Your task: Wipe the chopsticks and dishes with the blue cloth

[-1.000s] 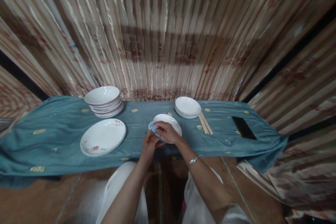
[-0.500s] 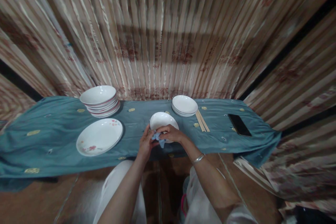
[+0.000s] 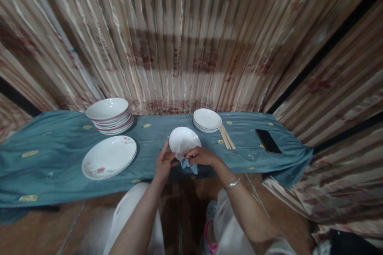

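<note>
A small white dish with a thin dark rim is tilted up over the front of the table. My left hand grips it by its left edge, thumb on the inner face. At the dish's lower right rim, my right hand pinches a light blue cloth. The cloth is folded over the rim there and its loose end hangs below. Behind and to the right stands a stack of similar small dishes.
Wooden chopsticks lie beside the small stack, and a black phone is farther right. On the left are a stack of white bowls and large floral plates. A teal cloth covers the narrow table; a pleated curtain hangs behind.
My right hand has shifted with the blue cloth from the dish's near left part to its lower right rim. More of the dish's inner face shows. The view has moved slightly.
</note>
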`<state>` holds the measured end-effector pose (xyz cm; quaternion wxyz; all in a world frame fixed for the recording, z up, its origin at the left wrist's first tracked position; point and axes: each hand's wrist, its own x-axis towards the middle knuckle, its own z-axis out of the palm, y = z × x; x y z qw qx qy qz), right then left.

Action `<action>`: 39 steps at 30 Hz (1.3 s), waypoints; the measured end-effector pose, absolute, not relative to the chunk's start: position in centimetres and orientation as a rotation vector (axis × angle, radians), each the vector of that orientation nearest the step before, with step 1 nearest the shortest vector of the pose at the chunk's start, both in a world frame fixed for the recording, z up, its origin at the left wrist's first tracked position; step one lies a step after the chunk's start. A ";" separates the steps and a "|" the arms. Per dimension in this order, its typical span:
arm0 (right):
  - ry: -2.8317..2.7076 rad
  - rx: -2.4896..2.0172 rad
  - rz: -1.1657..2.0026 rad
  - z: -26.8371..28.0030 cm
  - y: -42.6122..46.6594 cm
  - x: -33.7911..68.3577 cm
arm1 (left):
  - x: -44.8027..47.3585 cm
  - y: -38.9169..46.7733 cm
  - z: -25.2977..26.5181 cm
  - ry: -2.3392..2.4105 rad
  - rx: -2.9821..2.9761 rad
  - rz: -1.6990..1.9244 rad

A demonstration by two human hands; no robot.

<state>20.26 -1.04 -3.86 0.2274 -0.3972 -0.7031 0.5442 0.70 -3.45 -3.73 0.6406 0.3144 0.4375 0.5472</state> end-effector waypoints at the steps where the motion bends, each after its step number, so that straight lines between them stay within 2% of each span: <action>1: -1.954 -1.104 1.486 -3.9 -1.1 20.5 | 0.7 -3.5 -3.7 0.997 0.721 1.244; 18: -2.119 -1.318 1.254 -3.5 -1.7 22.8 | 0.7 -3.4 -3.9 0.975 0.738 1.224; 39: -1.975 -1.786 0.565 -4.1 -0.3 23.2 | 0.8 -3.4 -3.6 0.973 0.720 1.220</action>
